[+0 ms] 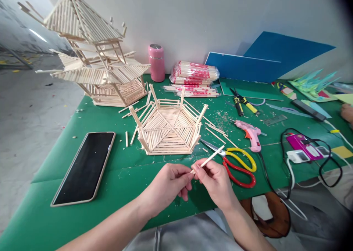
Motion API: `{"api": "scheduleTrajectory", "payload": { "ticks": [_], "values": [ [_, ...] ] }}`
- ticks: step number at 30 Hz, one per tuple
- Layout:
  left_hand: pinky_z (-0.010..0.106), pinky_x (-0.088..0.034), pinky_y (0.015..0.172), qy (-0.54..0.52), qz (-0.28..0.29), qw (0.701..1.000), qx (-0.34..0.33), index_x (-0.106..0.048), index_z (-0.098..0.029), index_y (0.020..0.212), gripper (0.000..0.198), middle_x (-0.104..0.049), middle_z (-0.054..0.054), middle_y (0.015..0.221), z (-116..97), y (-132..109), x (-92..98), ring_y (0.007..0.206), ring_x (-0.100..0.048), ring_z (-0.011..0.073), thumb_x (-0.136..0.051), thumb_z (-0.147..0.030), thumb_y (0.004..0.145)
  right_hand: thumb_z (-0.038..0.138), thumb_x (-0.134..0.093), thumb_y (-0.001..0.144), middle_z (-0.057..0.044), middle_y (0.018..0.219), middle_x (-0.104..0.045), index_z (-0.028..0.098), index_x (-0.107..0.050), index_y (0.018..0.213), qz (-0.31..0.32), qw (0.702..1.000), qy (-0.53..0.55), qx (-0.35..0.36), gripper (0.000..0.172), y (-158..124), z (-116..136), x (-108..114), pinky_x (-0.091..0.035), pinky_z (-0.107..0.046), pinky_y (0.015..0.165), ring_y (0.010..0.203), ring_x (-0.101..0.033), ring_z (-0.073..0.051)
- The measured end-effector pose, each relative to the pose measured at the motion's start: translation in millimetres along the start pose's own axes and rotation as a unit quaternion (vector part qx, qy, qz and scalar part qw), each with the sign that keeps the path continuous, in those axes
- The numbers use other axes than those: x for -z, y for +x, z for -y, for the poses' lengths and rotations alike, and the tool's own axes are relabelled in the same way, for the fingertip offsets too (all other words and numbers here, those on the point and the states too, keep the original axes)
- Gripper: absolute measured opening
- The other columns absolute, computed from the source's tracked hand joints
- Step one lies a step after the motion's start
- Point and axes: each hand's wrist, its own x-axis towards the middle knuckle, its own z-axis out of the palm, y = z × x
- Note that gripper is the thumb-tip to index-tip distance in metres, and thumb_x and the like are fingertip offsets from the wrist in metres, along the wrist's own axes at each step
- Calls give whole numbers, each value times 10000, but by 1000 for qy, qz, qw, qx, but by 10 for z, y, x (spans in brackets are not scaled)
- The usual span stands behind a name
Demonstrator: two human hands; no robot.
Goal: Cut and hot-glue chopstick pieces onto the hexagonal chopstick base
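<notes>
Between the thumb and fingers of my right hand point(217, 184) is a slim wooden stick point(214, 155), slanting up to the right. My left hand point(167, 184) is closed at the stick's lower end, its fingertips meeting those of the right hand. Just beyond both hands sits a six-sided base of wooden sticks point(168, 131), with short posts at its corners and low rails along the sides. Scissors point(239, 166) with one red and one yellow handle lie beside my right hand, their blades partly behind the stick.
A tiered stick pavilion point(100, 72) stands at the back left. A phone point(84, 166) lies on the green table point(118, 195). Behind are a pink flask point(156, 63) and wrapped chopsticks point(194, 76). Pliers point(242, 103), a glue gun point(250, 133) and cables are right; another person's hand point(347, 113) shows.
</notes>
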Motion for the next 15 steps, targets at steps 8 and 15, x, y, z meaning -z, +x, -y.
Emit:
{"api": "scheduleTrajectory", "payload": {
  "ticks": [8,15],
  "values": [
    [198,-316,417,-103,-6,993,62,-592,-120,629,241,-544,-30,520,73,33,27,389,-483,65,-613,-348,706,374,-421,870,-35,742,-653,188,-577,985,-109,971,-206,49,268,-72,-218,489,-522,-248,575,643,-618,-147],
    [199,-318,419,-100,-14,993,66,-587,-115,636,234,-548,-25,529,99,49,43,397,-477,63,-618,-337,705,259,-457,779,-138,998,-589,161,-591,987,-209,889,-405,54,266,-234,-586,1022,-463,-462,782,928,-556,-297]
  ]
}}
